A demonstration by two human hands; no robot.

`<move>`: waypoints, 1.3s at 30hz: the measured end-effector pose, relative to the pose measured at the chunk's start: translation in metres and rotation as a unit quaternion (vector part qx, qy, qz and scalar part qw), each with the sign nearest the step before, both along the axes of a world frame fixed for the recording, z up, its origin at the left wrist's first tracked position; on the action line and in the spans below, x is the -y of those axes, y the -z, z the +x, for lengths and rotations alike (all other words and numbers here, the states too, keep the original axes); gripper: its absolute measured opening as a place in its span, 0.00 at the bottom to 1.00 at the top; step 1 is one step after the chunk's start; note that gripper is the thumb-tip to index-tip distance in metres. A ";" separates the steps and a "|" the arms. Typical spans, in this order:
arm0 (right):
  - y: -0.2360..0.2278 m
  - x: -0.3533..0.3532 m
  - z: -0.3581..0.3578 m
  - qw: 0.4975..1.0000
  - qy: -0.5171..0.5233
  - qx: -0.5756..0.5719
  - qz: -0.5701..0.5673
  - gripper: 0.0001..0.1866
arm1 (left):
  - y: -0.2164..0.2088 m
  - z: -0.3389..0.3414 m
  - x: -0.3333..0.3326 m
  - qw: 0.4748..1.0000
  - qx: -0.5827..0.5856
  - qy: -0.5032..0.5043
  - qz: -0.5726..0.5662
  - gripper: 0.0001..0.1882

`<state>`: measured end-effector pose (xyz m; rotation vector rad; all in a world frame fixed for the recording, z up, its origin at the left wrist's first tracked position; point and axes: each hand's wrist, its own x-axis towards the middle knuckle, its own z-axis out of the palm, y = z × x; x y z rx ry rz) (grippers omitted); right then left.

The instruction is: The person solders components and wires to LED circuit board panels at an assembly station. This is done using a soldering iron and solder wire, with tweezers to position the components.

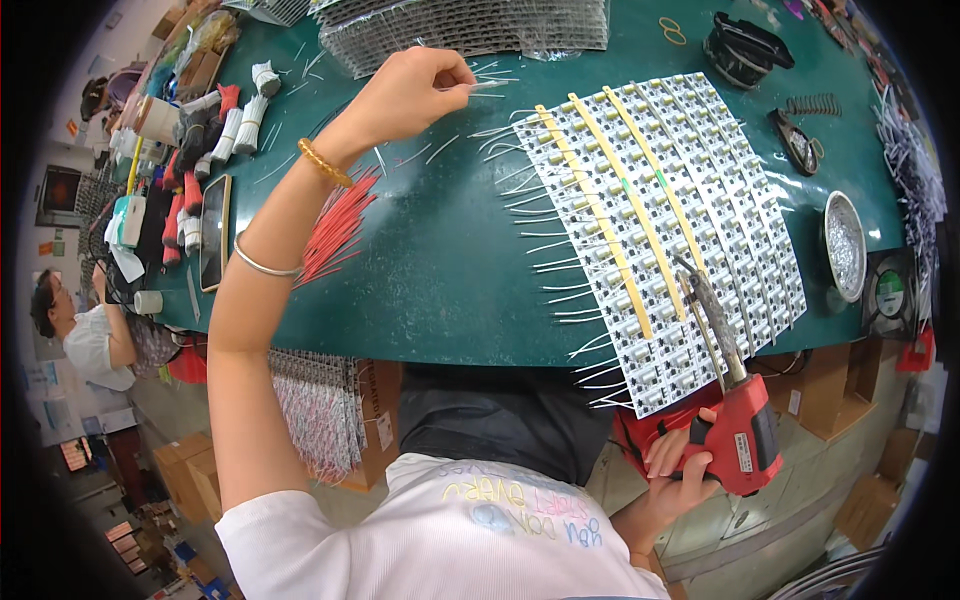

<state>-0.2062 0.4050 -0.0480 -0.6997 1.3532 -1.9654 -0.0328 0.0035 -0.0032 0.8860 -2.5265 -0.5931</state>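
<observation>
My left hand (425, 90) is raised over the far side of the green table, thumb and fingertips pinched on thin white wires (490, 84). In my right hand (682, 470), at the table's near edge, is a red soldering gun (742, 440). Its long metal tip reaches over a white circuit board panel (735, 190), but whether it touches cannot be told. Rows of small components cover the panel, and yellow strips (628, 185) lie across it. White wire ends (548, 238) stick out along its left edge. Left of the panel lies a spread of red wires (335, 235).
A stack of panels (460, 28) stands at the back. Wire bundles (228, 135) and a phone (214, 235) lie at the left. To the right are a black holder (748, 48), a spring (812, 105) and a metal bowl (845, 245). Another person (95, 335) is far left.
</observation>
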 end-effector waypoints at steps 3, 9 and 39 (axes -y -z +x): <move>-0.002 0.001 0.001 1.000 -0.004 0.021 0.008 0.28 | -0.009 -0.002 -0.004 0.999 0.037 0.009 0.026 0.09; -0.002 -0.001 0.003 0.999 0.003 0.024 0.023 0.29 | -0.036 -0.015 -0.005 0.984 0.168 0.035 -0.057 0.09; -0.027 0.016 0.026 0.995 0.075 0.028 0.057 0.29 | -0.027 0.008 -0.171 0.845 -0.195 -0.036 0.497 0.08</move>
